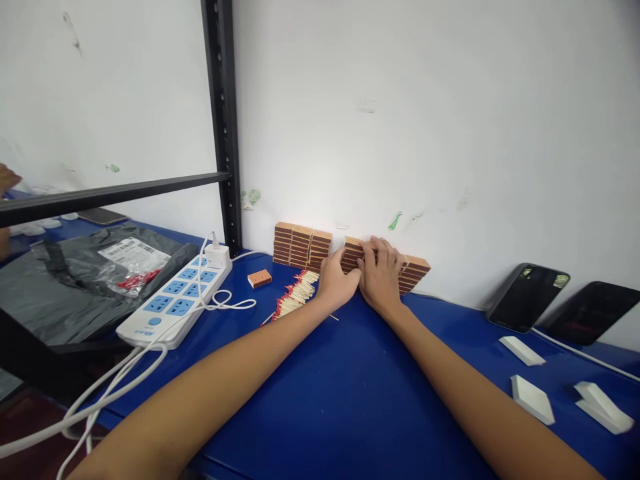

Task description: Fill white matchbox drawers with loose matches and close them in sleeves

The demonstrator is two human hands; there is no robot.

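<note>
Stacks of matchboxes (pixel 354 248) with brown striking sides stand against the wall, and both my hands are at them. My left hand (pixel 335 279) is curled at the left end of this group, its thumb and forefinger against the boxes. Over the front and top of the same boxes lies my right hand (pixel 381 275), fingers bent around them and hiding several. More matchboxes (pixel 414 270) show to its right. Another matchbox stack (pixel 300 245) stands to the left, apart from this group. Loose red-tipped matches (pixel 299 293) lie in a pile beside my left wrist.
A single matchbox (pixel 259 278) lies left of the matches. A white power strip (pixel 170 303) with cables and a grey plastic bag (pixel 100 280) occupy the left, by a black shelf post (pixel 223 127). Two phones (pixel 530 297) and white pieces (pixel 533 399) lie at right on the blue table (pixel 350 400).
</note>
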